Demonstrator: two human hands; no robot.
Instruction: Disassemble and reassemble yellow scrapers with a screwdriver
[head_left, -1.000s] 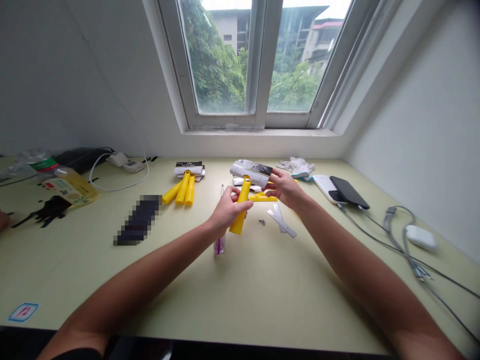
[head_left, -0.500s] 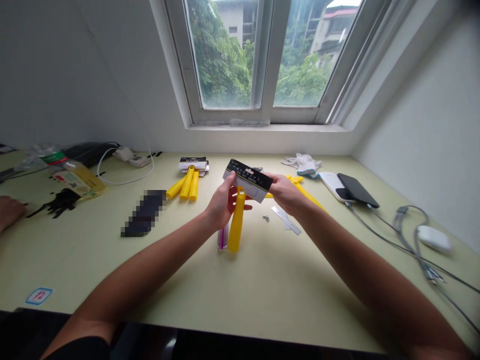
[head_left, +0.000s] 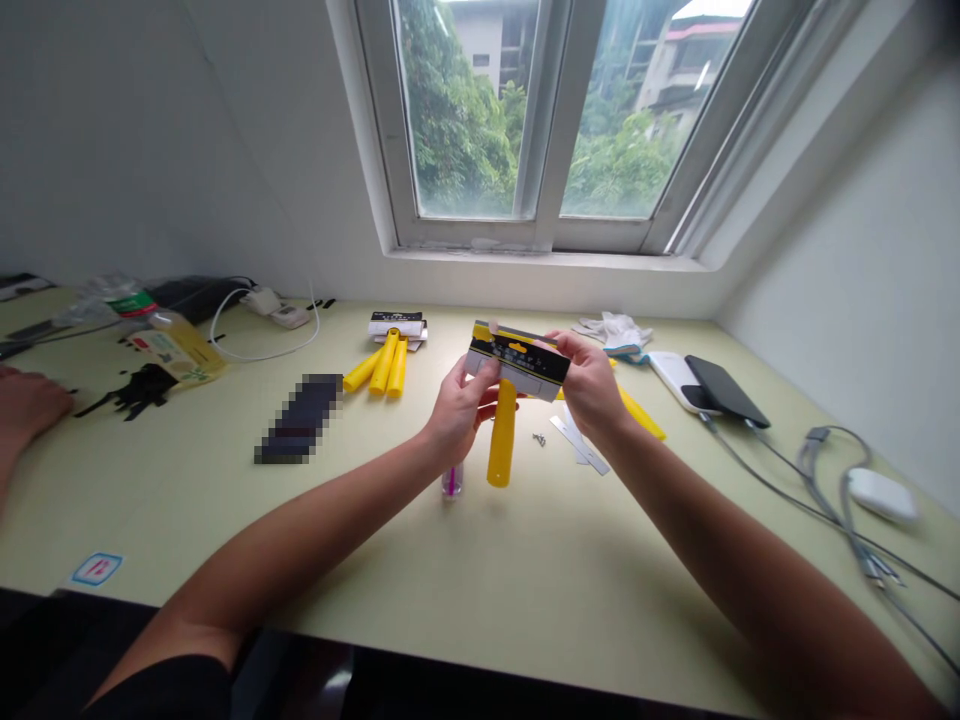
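Note:
A yellow-handled scraper with a black and white card sleeve around its head is held up above the table. My left hand grips the sleeve's left end, thumb on the front and fingers behind. At the right end, my right hand pinches the sleeve's upper corner. A clear handle with a purple core lies below my left hand, partly hidden. Small screws and flat metal blades rest to the right, near more yellow parts partly behind my right hand.
Three yellow-handled scrapers and a blurred-out dark object lie left. Farther left are a bottle and another person's hand. White gloves, a power bank, a phone and cables are on the right.
The card sleeve has tilted, and a yellow edge now shows along its top. My left thumb has moved lower onto the sleeve's front. The view has shifted slightly left.

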